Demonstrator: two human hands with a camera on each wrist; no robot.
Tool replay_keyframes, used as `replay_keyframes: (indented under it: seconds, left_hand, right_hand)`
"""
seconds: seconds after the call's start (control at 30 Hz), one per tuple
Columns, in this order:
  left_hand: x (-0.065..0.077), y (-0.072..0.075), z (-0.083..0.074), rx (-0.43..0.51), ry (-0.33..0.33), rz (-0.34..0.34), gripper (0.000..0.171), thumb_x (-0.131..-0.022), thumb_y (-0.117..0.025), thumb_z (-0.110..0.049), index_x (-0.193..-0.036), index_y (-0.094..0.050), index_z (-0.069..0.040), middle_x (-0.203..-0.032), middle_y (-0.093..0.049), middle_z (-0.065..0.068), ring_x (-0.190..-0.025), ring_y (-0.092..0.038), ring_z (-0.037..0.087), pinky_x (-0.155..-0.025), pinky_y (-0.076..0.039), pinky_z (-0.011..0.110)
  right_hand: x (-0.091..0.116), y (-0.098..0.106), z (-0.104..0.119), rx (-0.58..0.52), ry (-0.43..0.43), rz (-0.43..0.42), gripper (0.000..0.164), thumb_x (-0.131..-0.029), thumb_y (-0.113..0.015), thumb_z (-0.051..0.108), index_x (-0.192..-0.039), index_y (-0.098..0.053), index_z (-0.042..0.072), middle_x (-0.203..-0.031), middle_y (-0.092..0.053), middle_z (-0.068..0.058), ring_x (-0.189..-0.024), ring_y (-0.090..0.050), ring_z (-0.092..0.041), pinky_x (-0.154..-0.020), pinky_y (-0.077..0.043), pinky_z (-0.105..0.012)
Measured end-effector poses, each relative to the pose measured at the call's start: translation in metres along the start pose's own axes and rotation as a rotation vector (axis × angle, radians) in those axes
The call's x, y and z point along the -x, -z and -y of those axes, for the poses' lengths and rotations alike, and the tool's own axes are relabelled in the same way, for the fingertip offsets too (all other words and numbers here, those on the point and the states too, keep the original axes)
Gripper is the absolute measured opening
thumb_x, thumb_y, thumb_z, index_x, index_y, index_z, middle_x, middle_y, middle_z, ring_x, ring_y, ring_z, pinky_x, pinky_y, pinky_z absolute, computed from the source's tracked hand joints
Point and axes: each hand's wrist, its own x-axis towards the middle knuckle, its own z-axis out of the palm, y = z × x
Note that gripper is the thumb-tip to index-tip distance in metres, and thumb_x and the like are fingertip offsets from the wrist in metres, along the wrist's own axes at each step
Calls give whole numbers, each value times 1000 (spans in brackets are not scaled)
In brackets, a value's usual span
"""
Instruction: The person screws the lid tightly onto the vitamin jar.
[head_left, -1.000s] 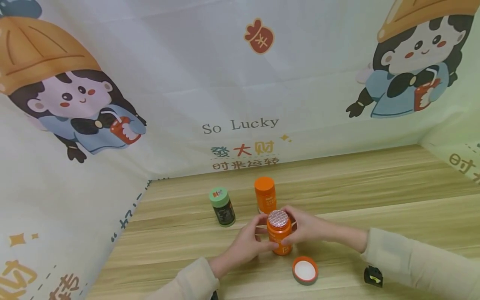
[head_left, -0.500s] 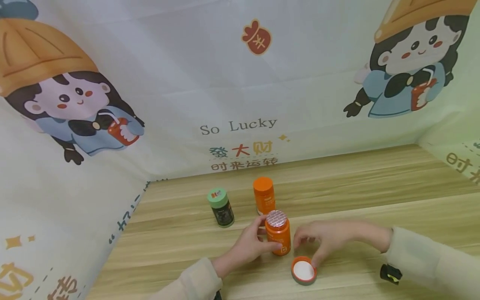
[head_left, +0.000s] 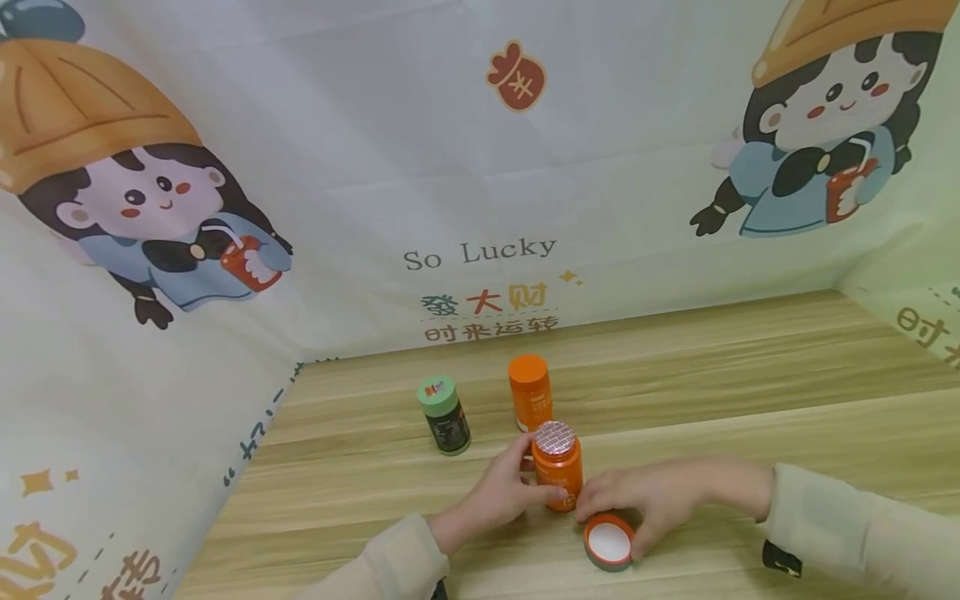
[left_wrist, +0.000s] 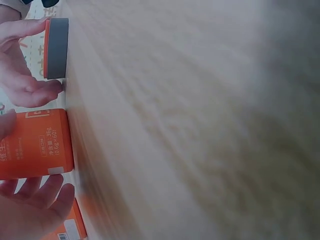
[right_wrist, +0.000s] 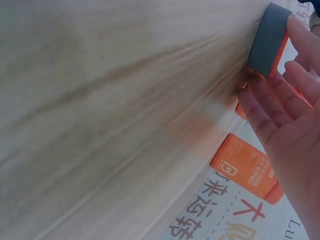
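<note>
An orange bottle (head_left: 557,473) stands upright on the wooden table, its lid off and a printed foil seal over its mouth. My left hand (head_left: 504,485) grips it from the left, thumb across the front and fingers behind. Just in front lies its lid (head_left: 609,542), upside down, with an orange rim, grey side and white liner. My right hand (head_left: 663,502) has thumb and fingers on opposite sides of this lid. In the left wrist view the lid (left_wrist: 57,48) sits flat at the tabletop, the right thumb at one edge and the fingertips near the other.
Behind the held bottle stands a second orange bottle (head_left: 530,392) with its orange cap on. To its left is a dark bottle (head_left: 446,417) with a green cap. A printed cloth backdrop (head_left: 360,183) rises along the table's back and sides.
My right hand has let go of the bottle, moved right and toward me, and closed around the lid. The left hand has kept its hold on the bottle.
</note>
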Motion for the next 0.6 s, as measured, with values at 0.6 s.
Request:
replay_keyframes:
  seconds: [0.6]
  left_hand:
    - [0, 2, -3, 28, -1, 23, 57, -77, -73, -8, -126, -44, -6, -123, -54, 11, -105, -53, 28, -86, -48, 39]
  right_hand:
    - [0, -4, -10, 23, 120, -81, 46, -78, -68, 19, -120, -53, 5, -121, -53, -9, -112, -47, -14, -94, -40, -26]
